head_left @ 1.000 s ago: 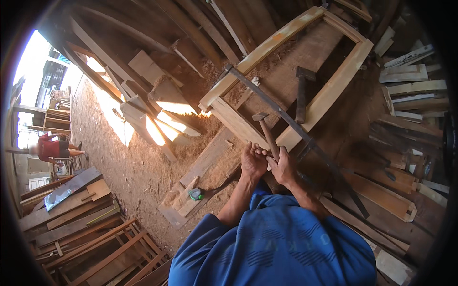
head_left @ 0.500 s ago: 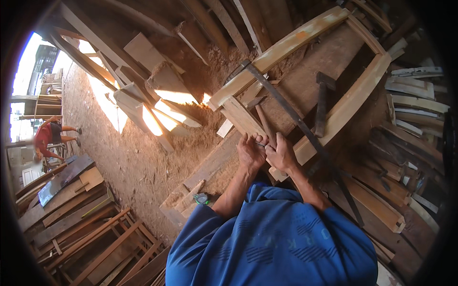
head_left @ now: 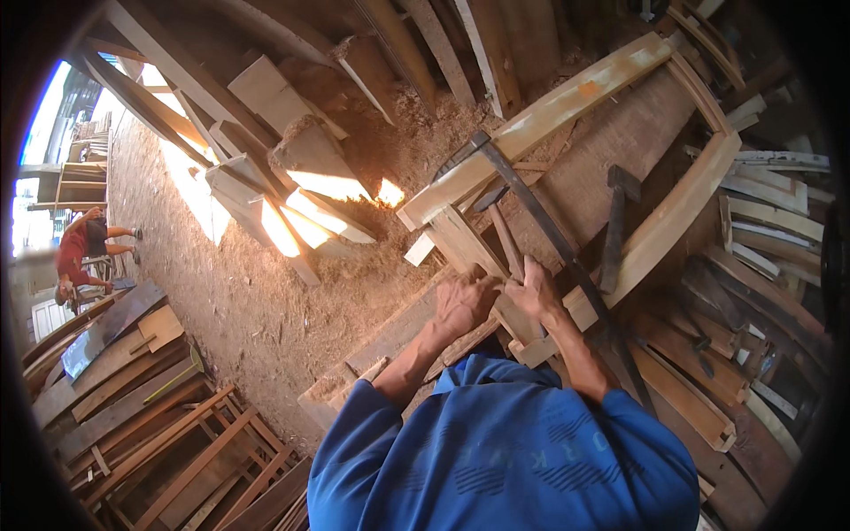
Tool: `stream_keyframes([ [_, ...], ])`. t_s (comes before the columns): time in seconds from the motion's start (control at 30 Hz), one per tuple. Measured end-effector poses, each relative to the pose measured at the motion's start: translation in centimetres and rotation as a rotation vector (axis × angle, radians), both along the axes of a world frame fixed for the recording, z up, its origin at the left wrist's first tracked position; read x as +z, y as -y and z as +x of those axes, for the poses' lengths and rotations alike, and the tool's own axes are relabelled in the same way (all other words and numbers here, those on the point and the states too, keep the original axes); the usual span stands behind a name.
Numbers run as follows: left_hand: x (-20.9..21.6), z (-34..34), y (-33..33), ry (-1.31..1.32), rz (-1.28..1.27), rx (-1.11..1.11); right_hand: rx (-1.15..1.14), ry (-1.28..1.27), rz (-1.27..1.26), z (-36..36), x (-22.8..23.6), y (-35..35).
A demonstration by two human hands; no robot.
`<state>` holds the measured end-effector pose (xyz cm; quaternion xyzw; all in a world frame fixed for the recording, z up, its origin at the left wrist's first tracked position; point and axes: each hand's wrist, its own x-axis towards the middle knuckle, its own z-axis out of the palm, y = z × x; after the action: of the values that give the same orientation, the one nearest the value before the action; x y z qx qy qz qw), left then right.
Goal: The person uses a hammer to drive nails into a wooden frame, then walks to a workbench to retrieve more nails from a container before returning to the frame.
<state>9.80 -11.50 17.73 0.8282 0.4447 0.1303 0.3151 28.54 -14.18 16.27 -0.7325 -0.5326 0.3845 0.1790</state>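
My left hand (head_left: 465, 305) is closed, its fingertips bunched over the end piece (head_left: 469, 243) of a curved wooden frame. Whatever those fingers pinch is hidden. Close beside it, my right hand (head_left: 531, 290) is shut on the handle end of a hammer (head_left: 505, 232), its head pointing away from me. A long dark bar clamp (head_left: 549, 228) lies across the frame, just right of the hammer. Farther right, a dark mallet-shaped tool (head_left: 618, 226) rests against the frame's curved right rail (head_left: 664, 212).
Boards and posts (head_left: 301, 164) lean at the upper left over a floor (head_left: 239, 301) strewn with shavings. Stacked timber (head_left: 133, 354) fills the lower left, and more pieces (head_left: 770, 221) lie along the right. Another person in red (head_left: 75, 252) is at the far left.
My hands have come down onto the frame's end from a pinch around a small dark metal piece. That piece no longer shows. The view has shifted slightly.
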Motion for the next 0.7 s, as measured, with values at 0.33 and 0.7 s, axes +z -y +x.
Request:
stream_keyframes([
  [0.33, -5.5, -5.5, -6.8, 0.176, -0.216, 0.388, 0.142, 0.055, 0.163, -2.5, -1.3, -0.5],
  [0.7, -6.5, -4.4, -15.4, -0.011, -0.345, 0.564, -0.041, -0.280, 0.084, -1.6, 2.1, -3.3],
])
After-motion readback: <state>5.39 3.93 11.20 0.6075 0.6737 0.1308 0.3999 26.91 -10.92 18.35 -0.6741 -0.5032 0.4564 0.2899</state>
